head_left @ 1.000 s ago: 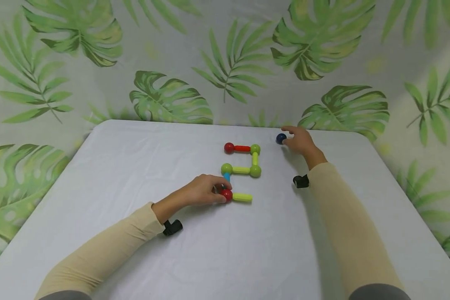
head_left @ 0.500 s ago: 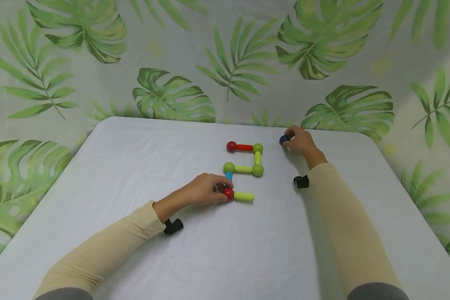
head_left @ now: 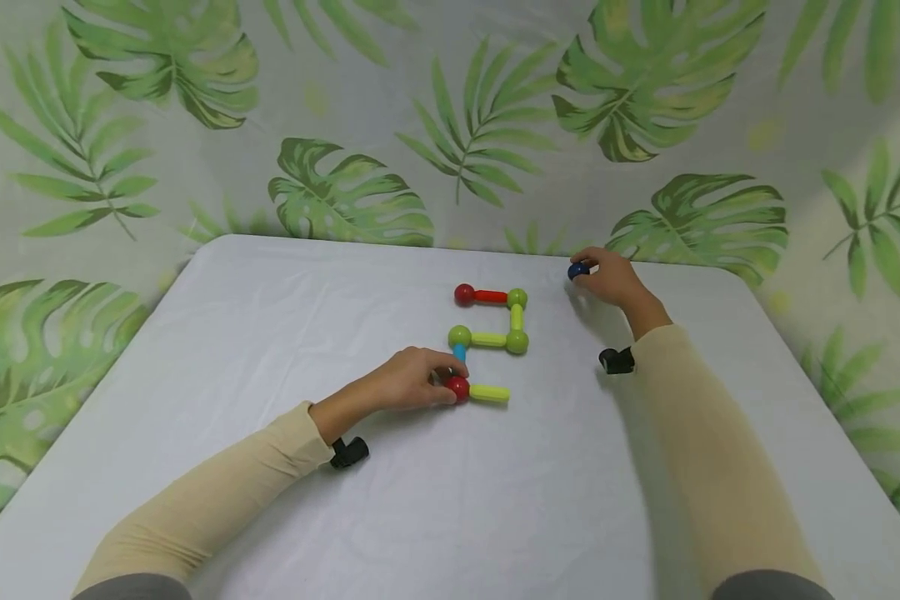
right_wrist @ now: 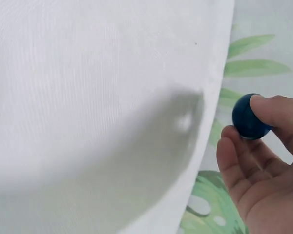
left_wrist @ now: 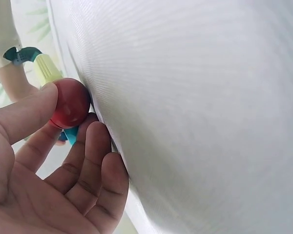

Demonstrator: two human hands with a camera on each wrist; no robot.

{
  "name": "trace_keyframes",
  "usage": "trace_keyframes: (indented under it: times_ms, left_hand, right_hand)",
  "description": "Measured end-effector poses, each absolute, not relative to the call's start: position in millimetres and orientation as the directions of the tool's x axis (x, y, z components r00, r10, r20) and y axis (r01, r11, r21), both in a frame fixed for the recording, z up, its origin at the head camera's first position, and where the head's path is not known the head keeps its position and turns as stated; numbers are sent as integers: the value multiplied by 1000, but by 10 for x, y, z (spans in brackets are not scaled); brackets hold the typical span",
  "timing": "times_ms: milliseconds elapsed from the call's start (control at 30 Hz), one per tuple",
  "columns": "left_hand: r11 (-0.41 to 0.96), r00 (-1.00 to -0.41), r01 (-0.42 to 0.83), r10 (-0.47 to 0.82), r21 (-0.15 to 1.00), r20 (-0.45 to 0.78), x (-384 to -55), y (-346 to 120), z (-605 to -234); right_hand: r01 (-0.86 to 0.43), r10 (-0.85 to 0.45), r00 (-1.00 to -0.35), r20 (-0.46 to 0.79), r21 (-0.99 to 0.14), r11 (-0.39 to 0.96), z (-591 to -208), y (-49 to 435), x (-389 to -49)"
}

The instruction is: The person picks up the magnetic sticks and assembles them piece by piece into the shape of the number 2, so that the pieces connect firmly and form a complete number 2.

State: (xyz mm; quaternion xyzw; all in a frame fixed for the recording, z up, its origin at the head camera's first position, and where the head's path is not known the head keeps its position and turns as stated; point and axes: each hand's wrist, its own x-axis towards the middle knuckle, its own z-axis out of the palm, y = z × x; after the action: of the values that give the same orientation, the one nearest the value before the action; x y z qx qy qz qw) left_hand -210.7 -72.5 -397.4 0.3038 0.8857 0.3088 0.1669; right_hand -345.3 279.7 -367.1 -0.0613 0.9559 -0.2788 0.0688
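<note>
My left hand (head_left: pixel 412 382) pinches a red ball (left_wrist: pixel 72 103) between thumb and fingers at the near end of a zigzag of balls and rods. From that ball a yellow-green rod (head_left: pixel 489 393) points right, its far end bare. A blue rod (head_left: pixel 460 352), partly behind my fingers, leads to a green ball (head_left: pixel 460 336). My right hand (head_left: pixel 613 279) holds a dark blue ball (right_wrist: pixel 249 117) between thumb and fingertips near the table's far edge. The right wrist view shows it lifted off the cloth, its shadow below.
The chain goes on through a green corner ball (head_left: pixel 517 342) and another green ball (head_left: pixel 517 297) to a red rod (head_left: pixel 491 297) ending in a red ball (head_left: pixel 464 294). Everything lies on a white-clothed table (head_left: pixel 450 500). A leaf-patterned curtain (head_left: pixel 465 108) hangs behind it.
My right hand has closed its fingers on the dark blue ball and raised it, drifting slightly right. The left hand keeps its pinch on the red ball; the chain has not moved on the table.
</note>
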Motion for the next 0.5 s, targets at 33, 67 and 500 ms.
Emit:
trace_keyframes:
  times_ms: [33, 67, 500]
  left_hand:
    - [627, -761, 432, 639, 648, -111, -2107, -727, -3970]
    - [629, -763, 428, 636, 649, -113, -2106, -730, -3967]
    - [622, -754, 429, 646, 654, -120, -2120, -731, -3974]
  right_hand:
    - [-87, -164, -982, -95, -542, 836, -3643, 2804, -3444]
    - [-96, -173, -981, -93, -542, 835, -3618, 2808, -3435]
    - [-355, -367, -928, 63, -448, 821, -3351, 2976, -2563]
